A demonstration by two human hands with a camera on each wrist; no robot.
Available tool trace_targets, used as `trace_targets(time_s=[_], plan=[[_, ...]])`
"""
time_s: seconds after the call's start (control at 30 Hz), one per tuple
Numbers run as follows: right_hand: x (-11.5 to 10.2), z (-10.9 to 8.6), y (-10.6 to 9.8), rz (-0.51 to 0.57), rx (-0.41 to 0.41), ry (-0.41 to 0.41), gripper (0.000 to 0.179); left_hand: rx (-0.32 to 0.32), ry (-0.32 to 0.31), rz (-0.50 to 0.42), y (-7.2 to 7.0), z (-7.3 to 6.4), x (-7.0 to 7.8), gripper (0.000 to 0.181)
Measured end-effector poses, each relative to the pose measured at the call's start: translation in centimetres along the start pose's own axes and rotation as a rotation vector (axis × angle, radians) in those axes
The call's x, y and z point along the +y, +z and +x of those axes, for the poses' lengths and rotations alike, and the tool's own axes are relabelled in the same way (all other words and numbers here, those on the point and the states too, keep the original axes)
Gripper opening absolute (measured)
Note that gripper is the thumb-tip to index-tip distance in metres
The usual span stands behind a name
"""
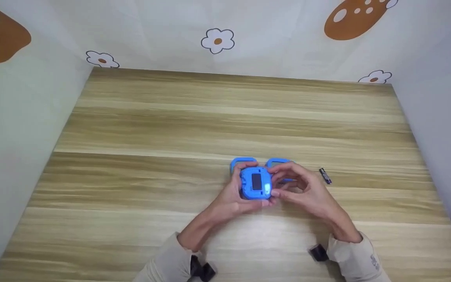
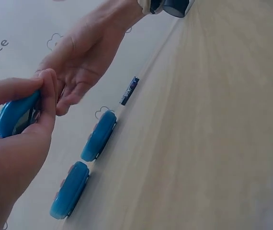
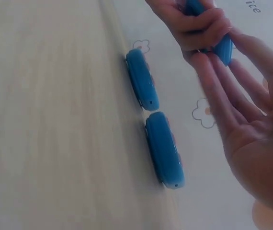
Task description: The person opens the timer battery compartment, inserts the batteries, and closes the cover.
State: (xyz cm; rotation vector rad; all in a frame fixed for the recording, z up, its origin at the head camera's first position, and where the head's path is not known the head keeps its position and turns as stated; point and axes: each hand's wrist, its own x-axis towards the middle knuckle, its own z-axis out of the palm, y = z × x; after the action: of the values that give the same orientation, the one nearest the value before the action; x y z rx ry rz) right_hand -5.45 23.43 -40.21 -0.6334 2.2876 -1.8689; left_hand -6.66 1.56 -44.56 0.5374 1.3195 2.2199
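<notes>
A small blue digital timer (image 1: 265, 181) with rounded corners is held up over the table, its back with a dark rectangle facing the head camera. My left hand (image 1: 229, 199) grips it from the left side, fingers at the top edge and thumb along the bottom. The right hand (image 1: 313, 192) pinches its right edge with thumb and fingertips, palm turned toward it. Two similar blue timers, a left one (image 1: 243, 159) and a right one (image 1: 278, 160), lie just behind the hands, partly hidden by them. Their thick sides show in the right wrist view.
A dark AAA-size battery (image 1: 325, 176) lies on the wood-grain table (image 1: 170, 117) right of the right hand. White cloth walls (image 1: 272, 43) with printed flowers stand behind and at both sides. Black wrist pieces (image 1: 318, 253) sit by the sleeves.
</notes>
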Motion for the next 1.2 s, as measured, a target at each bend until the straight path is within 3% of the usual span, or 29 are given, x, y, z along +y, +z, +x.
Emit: trace_targets(time_s=[0.13,0.17,0.37,0.6,0.7,0.77,0.83,0.87,0.97,1.1,1.2], plan=[[-0.1,0.0,-0.4,-0.099,-0.050,-0.017,0.050,0.041,-0.068,0.011,-0.3,0.1,0.3,0.077],[-0.1,0.0,-0.5,-0.113,-0.058,-0.034,0.054,0.025,-0.081,0.007,-0.5,0.1,0.4,0.075],[-0.3,0.1,-0.8,-0.183,-0.088,-0.095,0.071,-0.066,-0.095,0.197,-1.2,0.1,1.0,0.086],[-0.3,0.2,-0.3,-0.273,-0.038,-0.048,0.066,-0.006,0.011,0.406,-1.2,0.2,0.7,0.072],[-0.3,0.0,-0.2,-0.187,-0.007,-0.057,0.067,0.040,0.063,0.524,-1.2,0.1,0.6,0.069],[-0.3,-0.2,-0.1,-0.100,-0.009,-0.107,0.065,0.061,0.108,0.616,-1.1,0.1,0.6,0.069],[-0.5,-0.2,0.2,-0.079,-0.034,-0.179,0.062,0.067,0.148,0.679,-1.0,0.1,0.6,0.070],[-0.6,-0.2,0.3,-0.093,-0.050,-0.218,0.059,0.058,0.162,0.675,-0.9,0.1,0.6,0.071],[-1.1,-0.1,0.7,-0.204,-0.062,-0.294,0.054,0.007,0.182,0.523,-0.8,0.3,0.5,0.072],[-1.4,0.1,0.7,-0.333,0.024,-0.260,0.065,-0.027,0.183,0.299,-0.8,0.5,0.4,0.073],[-0.8,0.1,0.6,-0.398,0.071,-0.201,0.070,-0.021,0.175,0.280,-0.9,0.5,0.4,0.071]])
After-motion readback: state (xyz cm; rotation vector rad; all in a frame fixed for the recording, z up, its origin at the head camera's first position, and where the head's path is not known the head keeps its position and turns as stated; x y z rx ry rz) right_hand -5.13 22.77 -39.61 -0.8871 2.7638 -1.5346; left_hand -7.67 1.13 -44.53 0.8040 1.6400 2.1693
